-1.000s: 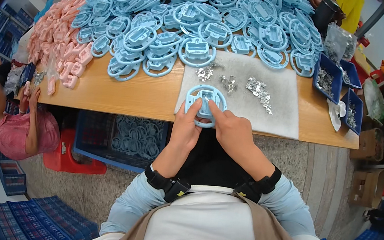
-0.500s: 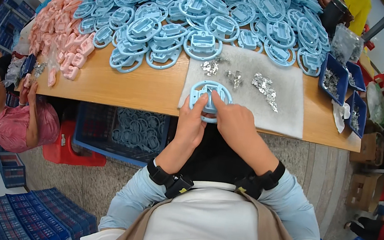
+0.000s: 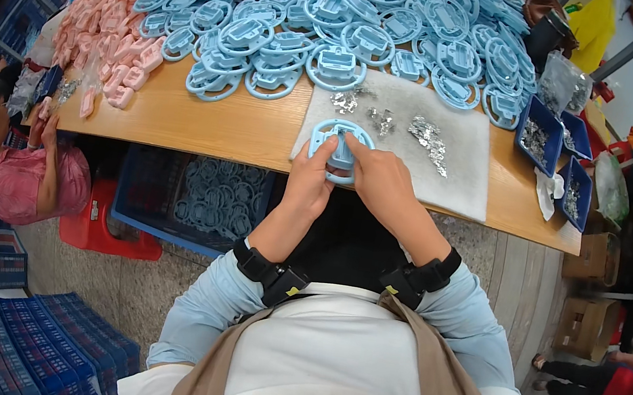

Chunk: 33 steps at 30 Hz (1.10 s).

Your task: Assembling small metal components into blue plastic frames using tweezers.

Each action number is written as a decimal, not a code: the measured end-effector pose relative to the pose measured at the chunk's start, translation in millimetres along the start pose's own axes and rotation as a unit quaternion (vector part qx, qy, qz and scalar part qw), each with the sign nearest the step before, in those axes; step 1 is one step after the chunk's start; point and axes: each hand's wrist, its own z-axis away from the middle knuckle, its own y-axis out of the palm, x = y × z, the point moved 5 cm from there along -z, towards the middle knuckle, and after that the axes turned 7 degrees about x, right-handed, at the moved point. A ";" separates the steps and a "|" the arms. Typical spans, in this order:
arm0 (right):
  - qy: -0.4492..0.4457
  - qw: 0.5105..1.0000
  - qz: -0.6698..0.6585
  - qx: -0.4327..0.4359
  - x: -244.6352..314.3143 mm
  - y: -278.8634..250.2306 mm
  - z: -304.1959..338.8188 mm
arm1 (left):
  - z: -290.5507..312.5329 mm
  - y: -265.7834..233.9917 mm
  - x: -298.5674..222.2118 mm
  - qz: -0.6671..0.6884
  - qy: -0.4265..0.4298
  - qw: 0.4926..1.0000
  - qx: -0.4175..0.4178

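A light blue plastic steering-wheel-shaped part (image 3: pixel 341 161) is held over the front edge of a white cloth mat (image 3: pixel 464 141). My left hand (image 3: pixel 307 184) grips its left side, with the thumb lying on the front face. My right hand (image 3: pixel 383 176) reaches in from the right, its fingertip pressed into the middle of the part; anything tiny under that finger is hidden. Beyond the hands, small shiny metal pieces (image 3: pixel 429 142) lie on the mat in separate little heaps.
A large pile of the same blue parts (image 3: pixel 337 68) covers the table's back, with pink plastic pieces (image 3: pixel 122 64) at left. Blue bins (image 3: pixel 539 133) of metal bits stand at right. Below the table sits a blue crate (image 3: pixel 169 224) of blue parts. A person (image 3: pixel 35 176) works at left.
The whole view has shifted slightly, so the table appears a little higher and further left. Both hands keep the same hold on the blue part, the right finger still at its middle.
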 end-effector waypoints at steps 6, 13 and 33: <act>-0.003 0.997 0.069 0.035 9.8 7.1 0.9 | 9.7 -1.2 4.6 -0.033 0.019 0.999 -0.015; -0.032 0.995 0.090 0.028 10.8 0.1 -1.3 | 1.0 -0.8 4.9 -0.014 0.007 1.000 0.009; 0.058 0.837 -0.543 0.017 -32.5 -5.1 20.6 | 32.4 15.5 -19.5 -0.019 -0.038 0.996 0.084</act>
